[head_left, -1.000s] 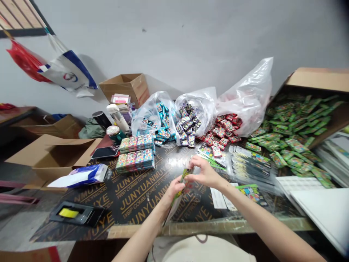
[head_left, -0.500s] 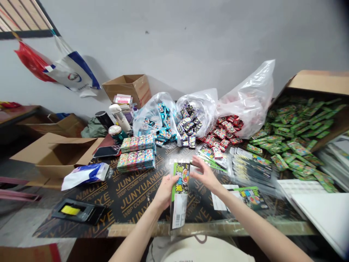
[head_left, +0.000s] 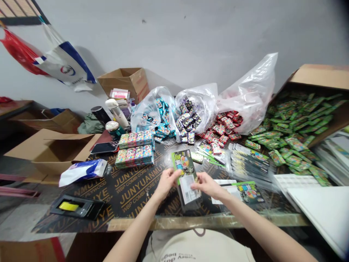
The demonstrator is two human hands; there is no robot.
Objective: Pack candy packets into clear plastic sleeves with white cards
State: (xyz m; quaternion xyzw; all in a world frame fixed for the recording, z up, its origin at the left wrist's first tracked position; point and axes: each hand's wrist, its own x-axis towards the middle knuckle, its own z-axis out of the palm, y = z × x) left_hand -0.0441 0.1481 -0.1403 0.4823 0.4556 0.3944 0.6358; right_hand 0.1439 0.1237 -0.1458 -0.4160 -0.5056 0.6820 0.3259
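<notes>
Grey wall point(head_left: 174, 32) behind, black printed plywood tabletop point(head_left: 131, 193) below. We hold green-edged card packet point(head_left: 183, 163) between both hands, now tilted over instead of upright. Left fingers point(head_left: 170, 178) clamped on its lower edge; right fingers point(head_left: 200, 182) now closed on it, beside white barcode label point(head_left: 188, 189). Flat packet point(head_left: 249, 193) right of fingers, stacked boxes point(head_left: 135, 151) left

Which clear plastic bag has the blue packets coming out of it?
The leftmost bag; the middle one holds purple packets, and the right one has red ones before it.
</notes>
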